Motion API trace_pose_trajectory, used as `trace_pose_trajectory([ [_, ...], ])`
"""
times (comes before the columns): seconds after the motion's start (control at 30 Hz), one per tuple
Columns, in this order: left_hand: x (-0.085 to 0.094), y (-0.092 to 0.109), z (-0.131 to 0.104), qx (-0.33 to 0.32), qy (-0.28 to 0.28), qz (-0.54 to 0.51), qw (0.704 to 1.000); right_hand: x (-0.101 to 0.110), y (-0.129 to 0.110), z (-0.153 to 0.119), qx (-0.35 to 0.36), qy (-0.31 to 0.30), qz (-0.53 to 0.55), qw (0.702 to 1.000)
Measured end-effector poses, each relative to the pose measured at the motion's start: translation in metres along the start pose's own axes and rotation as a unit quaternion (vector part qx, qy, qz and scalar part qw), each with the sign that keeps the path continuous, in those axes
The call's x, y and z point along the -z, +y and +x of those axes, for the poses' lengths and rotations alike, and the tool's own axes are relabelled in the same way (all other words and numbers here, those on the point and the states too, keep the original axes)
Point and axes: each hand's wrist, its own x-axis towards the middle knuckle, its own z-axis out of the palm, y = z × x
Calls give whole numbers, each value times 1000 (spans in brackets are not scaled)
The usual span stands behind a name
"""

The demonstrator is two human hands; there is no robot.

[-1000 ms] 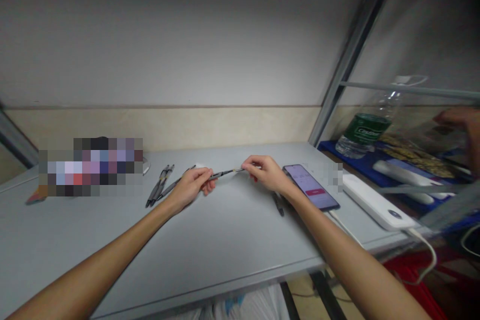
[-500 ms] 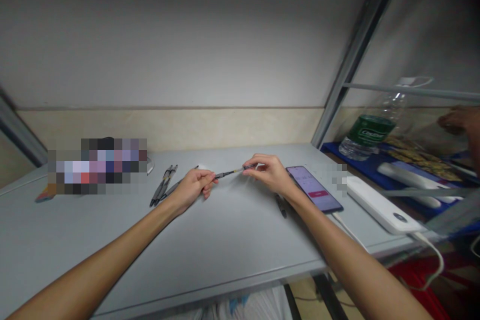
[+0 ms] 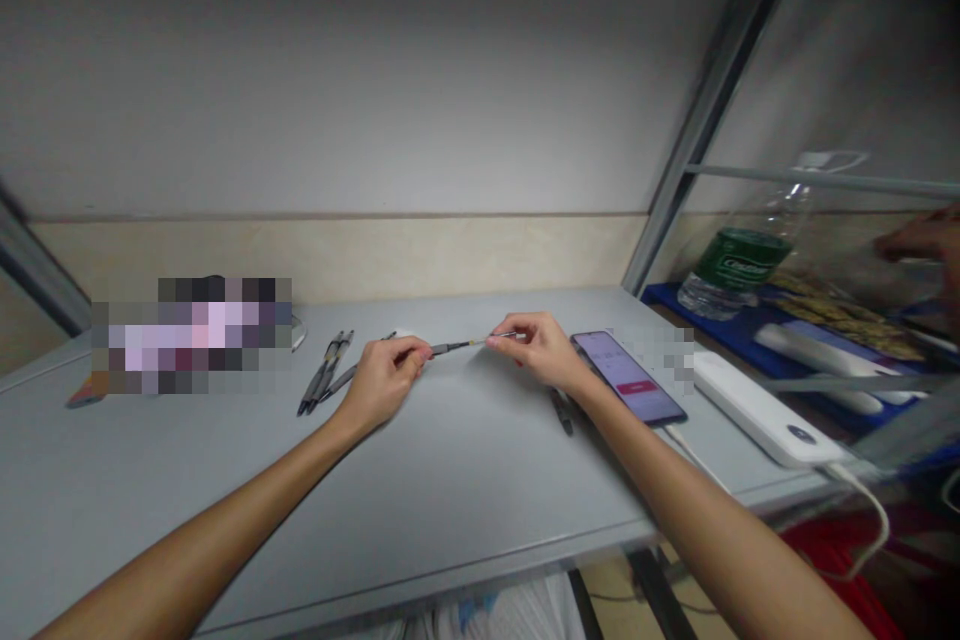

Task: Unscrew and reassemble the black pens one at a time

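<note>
My left hand [image 3: 388, 378] is closed, with thumb and fingers pinching the grey barrel of a slim pen [image 3: 450, 348] above the desk. The pen lies almost level between my hands, its thin part with a yellowish band pointing right. At that end my right hand [image 3: 534, 348] pinches the pen's slender tip, and a narrow shiny piece shows between the fingers; its exact kind is too small to tell. Several grey and black pens [image 3: 324, 375] lie left of my left hand. Under my right wrist rests another dark pen [image 3: 562, 412], partly hidden.
On the grey desk [image 3: 450, 490], a lit phone [image 3: 628, 377] and a white power bank [image 3: 765, 410] with a cable lie to the right. A blurred-out heap stands at the left. Beyond the metal frame are a water bottle [image 3: 742, 265] and another person's hand [image 3: 922, 245].
My left hand has turned slightly, its fingers now tucked in. The fingers of my right hand have shifted a little on the pen's end, where a shinier piece now shows.
</note>
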Motion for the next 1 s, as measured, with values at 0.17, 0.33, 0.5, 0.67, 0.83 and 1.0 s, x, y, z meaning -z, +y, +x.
trace_pose_trajectory([
  [0.17,-4,3,-3,5,16,-2,1000,0,-2,1,-15,-4,16,1000],
  [0.33,-8,7,-7,0,39,30,999,-2,-8,0,-38,13,80,996],
  [0.5,-7,12,-8,-31,47,48,997,-5,-6,1,-52,36,138,988],
  [0.67,-8,17,-7,-79,46,70,993,-8,-2,3,-30,56,194,979],
  [0.83,-13,20,-9,-98,-74,59,991,-17,-8,2,-21,37,300,953],
  [1.0,-15,19,-12,-139,-127,77,979,-31,-25,6,-51,45,447,892],
])
